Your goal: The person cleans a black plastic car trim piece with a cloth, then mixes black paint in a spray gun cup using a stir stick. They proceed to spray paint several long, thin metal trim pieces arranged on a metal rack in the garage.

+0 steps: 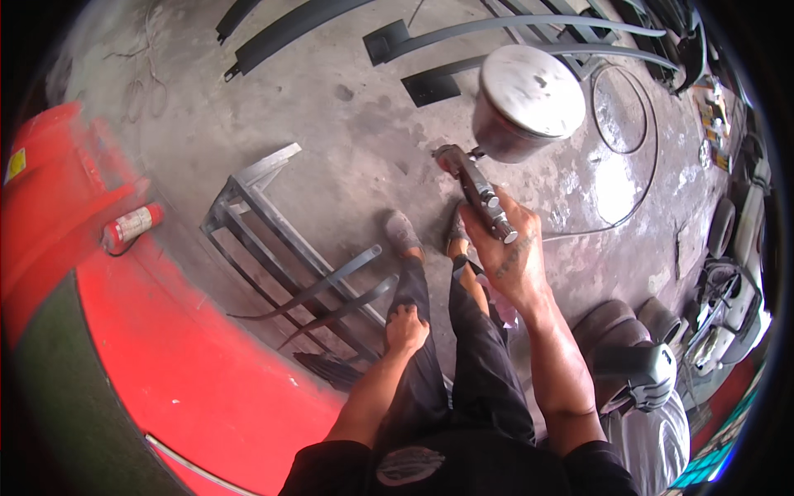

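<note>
In my right hand (514, 248) is a metal spray gun (475, 188), its nozzle end directed away from me to the left. A round paint cup (529, 103) with a pale, smudged lid is attached to the gun. The fingers wrap around the handle, which is mostly hidden by the hand. My left hand (407, 331) rests on my dark trouser leg (409, 289) near the knee, its fingers curled against the cloth. Left of that leg stands a metal frame (277, 240), with curved grey strips (343, 271) lying across it.
A thin hose (616, 225) loops over the concrete floor to the right. Long dark panels (298, 31) and curved grey pieces (471, 35) lie ahead. At left, a red surface (190, 331) carries a small fire extinguisher (132, 226). Vehicle parts (637, 372) crowd the right side.
</note>
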`<state>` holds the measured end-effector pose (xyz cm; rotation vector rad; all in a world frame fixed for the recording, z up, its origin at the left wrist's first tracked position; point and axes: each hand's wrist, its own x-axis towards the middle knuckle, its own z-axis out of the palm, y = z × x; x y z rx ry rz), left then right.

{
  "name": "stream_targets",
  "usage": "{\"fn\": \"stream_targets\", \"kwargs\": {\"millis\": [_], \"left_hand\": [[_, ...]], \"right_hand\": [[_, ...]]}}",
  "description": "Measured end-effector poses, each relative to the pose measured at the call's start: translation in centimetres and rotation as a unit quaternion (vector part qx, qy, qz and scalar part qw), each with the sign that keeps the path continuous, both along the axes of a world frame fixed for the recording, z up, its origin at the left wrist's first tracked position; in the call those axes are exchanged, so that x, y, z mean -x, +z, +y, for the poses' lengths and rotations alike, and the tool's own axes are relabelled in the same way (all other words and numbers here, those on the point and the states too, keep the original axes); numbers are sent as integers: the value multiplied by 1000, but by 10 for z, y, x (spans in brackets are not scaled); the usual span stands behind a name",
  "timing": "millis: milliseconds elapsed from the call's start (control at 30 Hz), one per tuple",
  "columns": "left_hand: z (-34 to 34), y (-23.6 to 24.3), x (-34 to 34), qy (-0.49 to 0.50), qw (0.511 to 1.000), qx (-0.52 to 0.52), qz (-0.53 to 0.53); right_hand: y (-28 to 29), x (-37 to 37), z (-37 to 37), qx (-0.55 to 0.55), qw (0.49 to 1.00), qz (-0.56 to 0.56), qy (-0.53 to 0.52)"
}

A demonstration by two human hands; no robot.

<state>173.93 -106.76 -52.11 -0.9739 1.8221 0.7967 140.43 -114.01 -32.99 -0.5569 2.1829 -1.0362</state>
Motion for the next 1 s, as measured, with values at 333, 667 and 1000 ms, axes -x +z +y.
{"fn": "stream_targets", "kwargs": {"millis": [333, 667, 1000], "left_hand": [[4, -5, -7, 15, 1000, 6, 13], [0, -3, -6, 8, 1000, 6, 7], [1, -5, -8, 15, 1000, 8, 14]], "right_hand": [[2, 19, -40, -28, 990, 114, -79], [-1, 2, -63, 36, 998, -18, 44], [6, 26, -64, -36, 992, 62, -102]]}}
